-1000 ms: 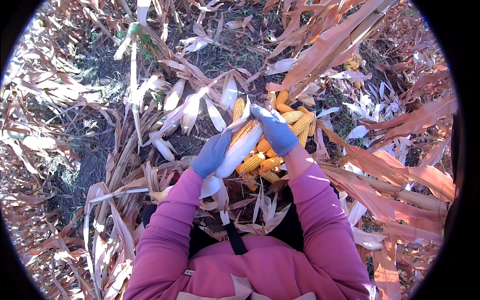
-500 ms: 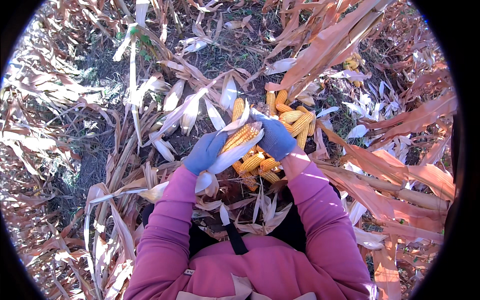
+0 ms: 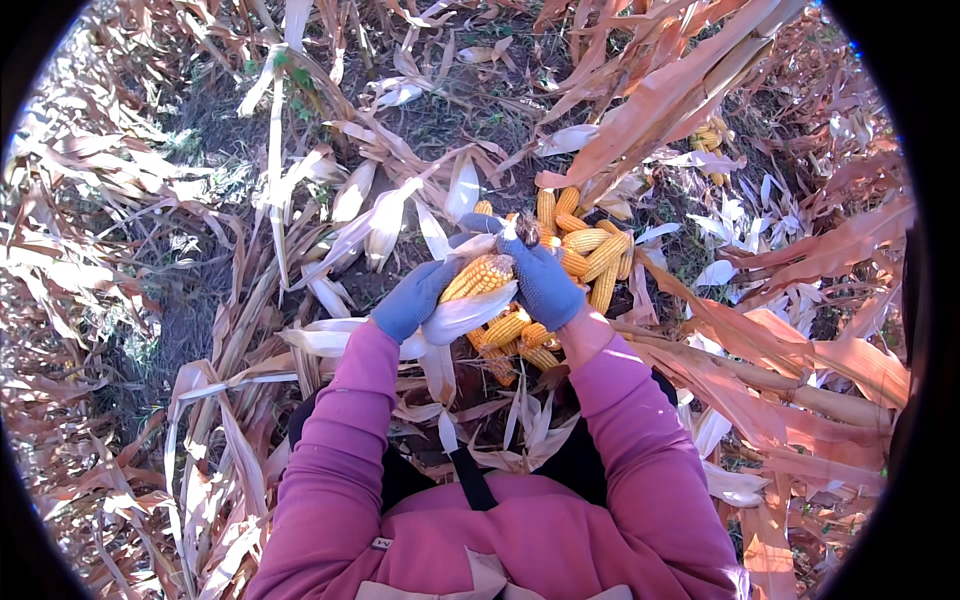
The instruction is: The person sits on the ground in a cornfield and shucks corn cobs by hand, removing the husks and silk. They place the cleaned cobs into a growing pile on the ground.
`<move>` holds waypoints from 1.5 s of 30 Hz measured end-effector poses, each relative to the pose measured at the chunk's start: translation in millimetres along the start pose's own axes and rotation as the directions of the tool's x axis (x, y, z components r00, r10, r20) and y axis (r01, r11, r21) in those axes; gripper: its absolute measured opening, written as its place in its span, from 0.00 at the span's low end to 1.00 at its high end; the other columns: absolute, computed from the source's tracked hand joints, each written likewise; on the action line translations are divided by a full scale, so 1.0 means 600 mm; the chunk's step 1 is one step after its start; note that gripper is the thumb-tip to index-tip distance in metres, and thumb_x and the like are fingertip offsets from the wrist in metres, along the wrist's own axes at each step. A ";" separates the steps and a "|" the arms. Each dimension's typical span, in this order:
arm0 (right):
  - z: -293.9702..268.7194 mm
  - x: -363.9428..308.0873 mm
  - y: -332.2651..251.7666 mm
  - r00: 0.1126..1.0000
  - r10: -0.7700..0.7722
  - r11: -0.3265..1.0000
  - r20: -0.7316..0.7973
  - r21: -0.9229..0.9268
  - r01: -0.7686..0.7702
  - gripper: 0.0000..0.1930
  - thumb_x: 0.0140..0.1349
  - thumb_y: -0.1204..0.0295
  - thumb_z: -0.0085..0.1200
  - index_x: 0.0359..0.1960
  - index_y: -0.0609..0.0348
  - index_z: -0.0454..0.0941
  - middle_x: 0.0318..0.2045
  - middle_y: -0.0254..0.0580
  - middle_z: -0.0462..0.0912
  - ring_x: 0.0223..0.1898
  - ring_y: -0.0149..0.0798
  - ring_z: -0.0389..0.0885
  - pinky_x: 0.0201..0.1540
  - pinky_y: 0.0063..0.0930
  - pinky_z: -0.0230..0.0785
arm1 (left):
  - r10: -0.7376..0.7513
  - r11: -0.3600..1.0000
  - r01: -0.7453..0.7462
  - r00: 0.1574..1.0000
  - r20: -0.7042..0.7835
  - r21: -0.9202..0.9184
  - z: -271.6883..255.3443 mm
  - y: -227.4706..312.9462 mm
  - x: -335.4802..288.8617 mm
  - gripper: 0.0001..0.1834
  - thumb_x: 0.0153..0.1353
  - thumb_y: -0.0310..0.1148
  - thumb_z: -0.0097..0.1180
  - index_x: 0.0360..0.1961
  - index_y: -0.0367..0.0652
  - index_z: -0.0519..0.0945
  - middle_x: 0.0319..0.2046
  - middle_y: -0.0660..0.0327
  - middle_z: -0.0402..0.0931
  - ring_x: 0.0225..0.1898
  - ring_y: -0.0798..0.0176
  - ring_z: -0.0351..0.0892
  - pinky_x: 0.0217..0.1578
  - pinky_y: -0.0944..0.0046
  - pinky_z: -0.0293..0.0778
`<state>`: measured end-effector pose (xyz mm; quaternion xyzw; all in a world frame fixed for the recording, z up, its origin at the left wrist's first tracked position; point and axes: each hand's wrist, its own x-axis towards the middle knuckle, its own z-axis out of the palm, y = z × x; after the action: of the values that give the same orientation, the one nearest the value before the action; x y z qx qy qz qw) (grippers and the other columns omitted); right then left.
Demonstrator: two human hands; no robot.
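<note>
Both my hands wear grey-blue gloves and meet around one ear of corn (image 3: 478, 279), partly stripped so its yellow kernels show. My left hand (image 3: 412, 299) is closed round its lower left side, where pale peeled husk (image 3: 468, 314) hangs down and to the left. My right hand (image 3: 543, 282) is closed at its upper right side, gripping husk near the dark tuft (image 3: 526, 229); its fingertips are partly hidden. Beneath and beyond my hands lies a pile of bare yellow ears (image 3: 604, 257), with more ears (image 3: 507, 328) just below the held one.
Unhusked pale ears (image 3: 387, 230) lie left of the pile. Dry leaning stalks (image 3: 690, 100) cross the upper right, and another stalk (image 3: 800, 390) lies at the right. A second small heap of yellow ears (image 3: 712, 140) is farther off. Loose husks litter the ground.
The held ear has turned, so its kernels face me more end-on. More husk now hangs peeled to the left below my left hand. My right hand has shifted slightly down.
</note>
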<state>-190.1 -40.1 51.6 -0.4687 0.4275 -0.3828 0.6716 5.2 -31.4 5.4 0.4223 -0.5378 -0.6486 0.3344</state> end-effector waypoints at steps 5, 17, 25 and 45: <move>-0.004 0.020 0.046 0.997 0.066 0.956 0.027 0.283 -0.071 0.17 0.68 0.58 0.48 0.38 0.63 0.76 0.42 0.42 0.80 0.41 0.30 0.77 0.47 0.25 0.69 | -0.115 0.993 0.115 0.993 0.021 0.002 0.000 -0.014 0.011 0.20 0.68 0.40 0.45 0.49 0.32 0.75 0.42 0.60 0.77 0.44 0.68 0.74 0.48 0.70 0.68; 0.019 0.047 0.099 0.880 0.035 0.999 -0.474 0.016 -0.032 0.20 0.69 0.56 0.45 0.36 0.64 0.76 0.31 0.43 0.80 0.32 0.33 0.76 0.38 0.28 0.69 | 0.071 0.997 -0.071 0.964 -0.257 0.011 0.042 -0.005 0.013 0.23 0.61 0.37 0.56 0.55 0.38 0.70 0.46 0.58 0.73 0.47 0.69 0.72 0.50 0.67 0.68; 0.034 0.052 0.094 0.934 0.160 0.823 -0.321 0.565 0.054 0.14 0.69 0.63 0.45 0.31 0.59 0.73 0.27 0.38 0.77 0.27 0.31 0.75 0.32 0.26 0.71 | 0.034 0.897 -0.228 0.889 -0.456 -0.379 -0.010 -0.066 0.033 0.14 0.65 0.37 0.50 0.43 0.37 0.74 0.39 0.61 0.74 0.41 0.69 0.73 0.44 0.68 0.70; 0.049 0.043 0.083 0.938 -0.040 0.977 -0.343 0.184 0.109 0.17 0.68 0.57 0.47 0.37 0.61 0.75 0.30 0.33 0.77 0.32 0.25 0.72 0.36 0.20 0.66 | -0.060 0.955 -0.064 0.915 -0.399 -0.291 0.022 -0.024 0.024 0.21 0.59 0.36 0.59 0.49 0.36 0.72 0.40 0.62 0.75 0.41 0.72 0.74 0.43 0.68 0.72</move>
<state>-148.1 -41.4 4.2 -0.3423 0.4775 -0.5236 0.6170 -12.9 -36.0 -10.3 0.4912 -0.3535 -0.6207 0.4985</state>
